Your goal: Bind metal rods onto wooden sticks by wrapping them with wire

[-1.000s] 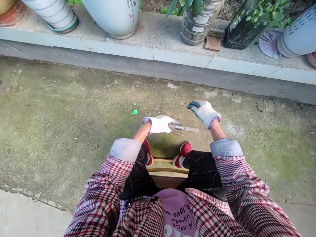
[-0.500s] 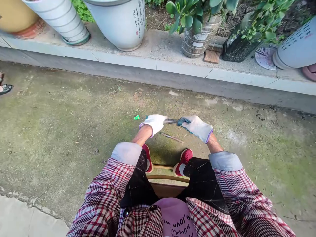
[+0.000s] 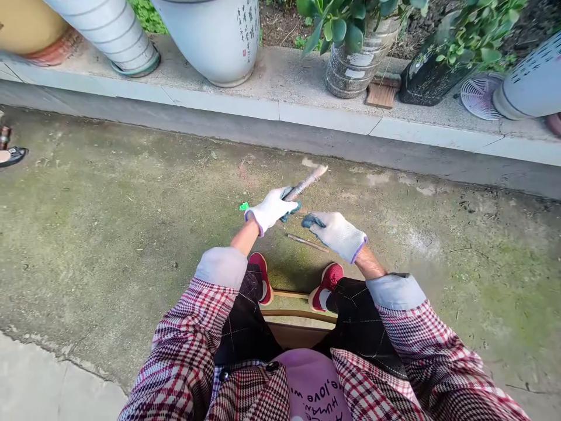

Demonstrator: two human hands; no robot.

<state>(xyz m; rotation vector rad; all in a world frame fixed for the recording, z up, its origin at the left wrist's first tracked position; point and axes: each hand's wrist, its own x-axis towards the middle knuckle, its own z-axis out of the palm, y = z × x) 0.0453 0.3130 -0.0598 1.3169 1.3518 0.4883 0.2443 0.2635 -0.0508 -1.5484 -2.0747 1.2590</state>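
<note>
Both my hands wear white gloves with dark green palms. My left hand [image 3: 272, 209] is closed round the lower end of a thin grey-brown stick [image 3: 308, 180] that points up and away to the right. My right hand [image 3: 335, 232] hovers just to the right of it, fingers curled loosely, holding nothing that I can see. A second thin stick [image 3: 305, 241] lies on the concrete ground below my hands, in front of my red shoes [image 3: 326, 279].
A raised concrete ledge [image 3: 280, 88] runs across the back, carrying large white ceramic pots [image 3: 214, 35], a plant in a metal can [image 3: 350, 64], a small wooden block [image 3: 380, 93] and a white fan grille [image 3: 475, 96]. A green scrap [image 3: 243, 206] lies on the mossy ground. Another person's shoe [image 3: 11, 155] shows at far left.
My right hand has let go of the stick and drawn back to the right. My left hand has swung the stick from lying level to pointing up and away.
</note>
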